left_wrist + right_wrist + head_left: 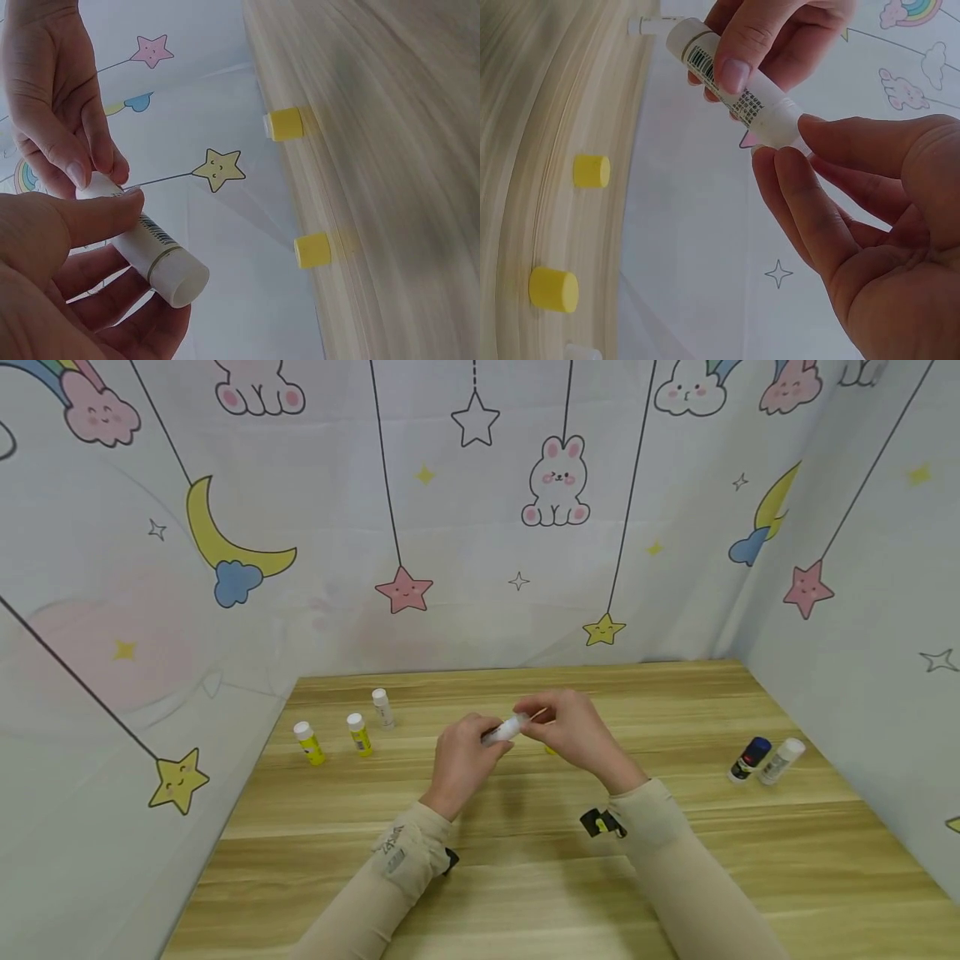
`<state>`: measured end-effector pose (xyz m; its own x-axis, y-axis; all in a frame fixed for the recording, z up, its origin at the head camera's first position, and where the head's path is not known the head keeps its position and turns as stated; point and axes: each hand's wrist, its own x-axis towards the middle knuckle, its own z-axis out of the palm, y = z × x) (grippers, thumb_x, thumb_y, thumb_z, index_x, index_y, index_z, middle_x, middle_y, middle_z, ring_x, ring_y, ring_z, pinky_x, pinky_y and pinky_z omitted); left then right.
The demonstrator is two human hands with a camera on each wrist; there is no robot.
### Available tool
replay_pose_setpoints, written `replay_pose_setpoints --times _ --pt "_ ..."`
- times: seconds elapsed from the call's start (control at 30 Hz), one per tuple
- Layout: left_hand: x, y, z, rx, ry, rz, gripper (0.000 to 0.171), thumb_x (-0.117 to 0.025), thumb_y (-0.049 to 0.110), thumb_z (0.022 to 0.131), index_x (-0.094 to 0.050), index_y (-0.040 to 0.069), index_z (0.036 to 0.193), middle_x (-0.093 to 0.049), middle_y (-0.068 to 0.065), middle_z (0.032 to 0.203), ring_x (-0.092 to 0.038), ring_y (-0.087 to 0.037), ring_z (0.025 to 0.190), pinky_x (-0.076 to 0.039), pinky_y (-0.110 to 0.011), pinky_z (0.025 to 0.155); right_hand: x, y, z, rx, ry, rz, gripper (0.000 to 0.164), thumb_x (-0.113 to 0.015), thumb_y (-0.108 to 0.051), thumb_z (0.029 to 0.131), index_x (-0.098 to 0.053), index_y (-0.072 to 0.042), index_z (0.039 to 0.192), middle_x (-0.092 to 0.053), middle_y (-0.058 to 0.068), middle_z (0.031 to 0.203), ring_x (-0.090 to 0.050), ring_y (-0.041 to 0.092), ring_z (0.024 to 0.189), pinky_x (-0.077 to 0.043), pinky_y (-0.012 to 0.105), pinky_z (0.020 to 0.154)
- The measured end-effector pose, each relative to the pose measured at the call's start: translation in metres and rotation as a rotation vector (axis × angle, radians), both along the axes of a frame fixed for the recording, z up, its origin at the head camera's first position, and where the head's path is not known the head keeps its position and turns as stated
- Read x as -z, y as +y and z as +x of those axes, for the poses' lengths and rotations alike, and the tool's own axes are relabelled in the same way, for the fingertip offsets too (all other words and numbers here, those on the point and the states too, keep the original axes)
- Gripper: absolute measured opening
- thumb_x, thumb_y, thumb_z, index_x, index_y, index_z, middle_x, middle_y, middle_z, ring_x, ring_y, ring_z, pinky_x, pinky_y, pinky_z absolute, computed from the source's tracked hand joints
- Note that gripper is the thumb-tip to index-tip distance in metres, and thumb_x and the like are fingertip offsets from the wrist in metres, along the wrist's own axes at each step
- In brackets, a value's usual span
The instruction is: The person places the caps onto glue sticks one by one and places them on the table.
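My left hand grips a white glue stick round its barrel, above the table. A barcode and small print show on the barrel of the glue stick in the right wrist view. With thumb and fingertips my right hand pinches the white end of the same stick. That end is partly hidden behind the fingers, so I cannot tell whether it is a separate cap. In the left wrist view the stick's other end points down and to the right.
Two yellow caps stand on the wooden table. At the left are two yellow glue sticks and a white one. A blue-capped stick and a white stick stand at the right.
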<state>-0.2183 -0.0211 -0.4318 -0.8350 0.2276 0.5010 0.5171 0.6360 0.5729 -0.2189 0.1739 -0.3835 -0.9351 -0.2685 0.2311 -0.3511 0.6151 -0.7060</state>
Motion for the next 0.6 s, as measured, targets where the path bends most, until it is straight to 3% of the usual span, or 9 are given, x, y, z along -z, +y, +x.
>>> replay_pose_setpoints --times 0.4,0.6 --pt "-0.0005 -0.0015 0.0004 0.018 -0.006 -0.022 0.021 -0.084 0.018 0.084 -0.079 0.011 0.104 -0.074 -0.003 0.092 -0.067 -0.014 0.074 -0.054 -0.034 0.066 0.0003 -0.0029 0.0004 0.001 -0.011 -0.002 0.025 -0.077 -0.011 0.09 -0.076 -0.017 0.115 -0.072 -0.003 0.109 -0.07 0.017 0.092 -0.058 0.033 0.072" --pt "0.0044 -0.0015 -0.0018 0.042 0.095 -0.1 0.023 -0.084 0.02 0.083 -0.078 0.008 0.102 -0.073 -0.004 0.09 -0.066 -0.015 0.074 -0.055 -0.032 0.066 0.0025 -0.0045 -0.0002 -0.005 0.031 0.069 0.021 -0.076 -0.011 0.091 -0.077 -0.014 0.112 -0.072 -0.004 0.099 -0.068 0.013 0.087 -0.057 0.032 0.074"
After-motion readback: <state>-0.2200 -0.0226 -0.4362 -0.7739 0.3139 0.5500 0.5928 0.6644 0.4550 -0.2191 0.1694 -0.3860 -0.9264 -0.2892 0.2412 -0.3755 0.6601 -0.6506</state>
